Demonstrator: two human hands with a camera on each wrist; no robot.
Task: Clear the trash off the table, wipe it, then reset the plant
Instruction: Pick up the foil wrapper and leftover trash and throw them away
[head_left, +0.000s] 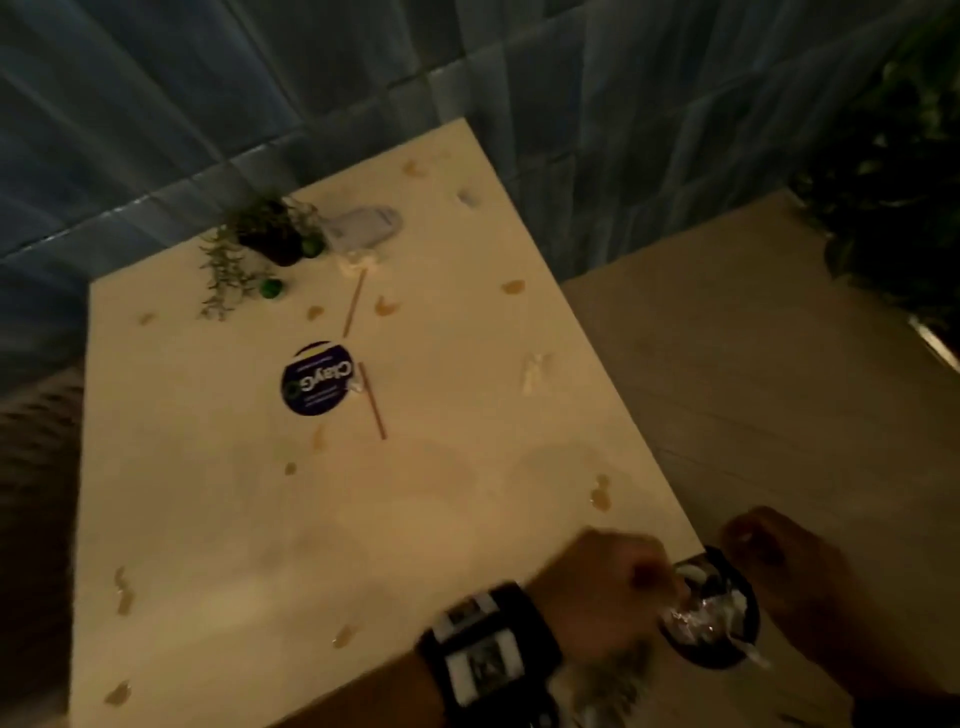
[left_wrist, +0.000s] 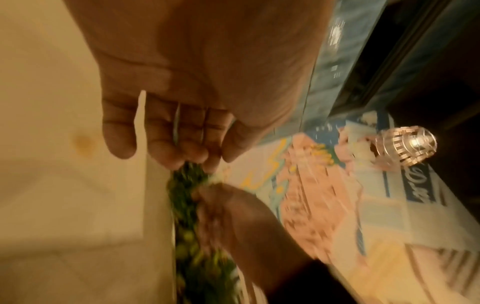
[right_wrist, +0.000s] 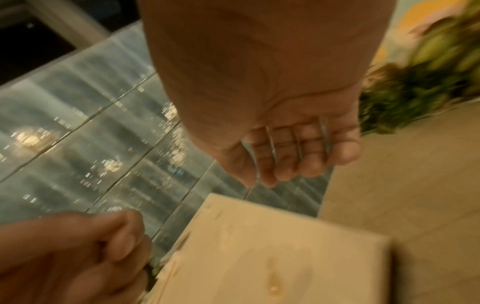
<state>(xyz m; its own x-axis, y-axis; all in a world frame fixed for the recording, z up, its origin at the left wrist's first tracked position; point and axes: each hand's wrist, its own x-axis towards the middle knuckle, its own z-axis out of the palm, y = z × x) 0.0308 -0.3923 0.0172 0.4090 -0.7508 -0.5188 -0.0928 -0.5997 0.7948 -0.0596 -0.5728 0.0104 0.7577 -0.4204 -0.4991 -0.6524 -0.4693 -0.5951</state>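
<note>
- In the head view, we are looking down at a cream tabletop (head_left: 467, 519) that is carrying brown stains (head_left: 601, 491) all over.
- The plant (head_left: 270, 234) is lying on its side near the far left corner, its stems trailing toward the left edge.
- A clear tray (head_left: 366, 226) is sitting just beside the plant, and two straws (head_left: 373, 400) are lying toward the middle, well apart from the hands.
- A dark round lid (head_left: 317, 378) is lying flat, touching the nearer straw, and paper scraps (head_left: 535, 371) are lying toward the right edge.
- We are holding our left hand (head_left: 608, 587) at the near right corner, fingertips over a dark bin (head_left: 727, 660) that is holding crinkled plastic.
- Our right hand (head_left: 779, 566) is hovering just beside the bin's far side.
- In the left wrist view, the left hand (left_wrist: 182, 102) is showing loosely bent fingers (left_wrist: 161, 148) with nothing between them and the thumb.
- The right hand (left_wrist: 233, 216) is appearing below it, too blurred for us to read.
- Blurred green foliage (left_wrist: 187, 205) is showing past the tabletop edge, and a caged lamp (left_wrist: 410, 148) is glowing at the right.
- In the right wrist view, the right hand (right_wrist: 285, 102) is hanging relaxed and released, fingers (right_wrist: 311, 160) holding nothing.
- The left hand (right_wrist: 64, 257) is curling at the tabletop corner; we are seeing nothing clearly in its grasp.
- Blue tiles (right_wrist: 91, 133) are filling the background.
</note>
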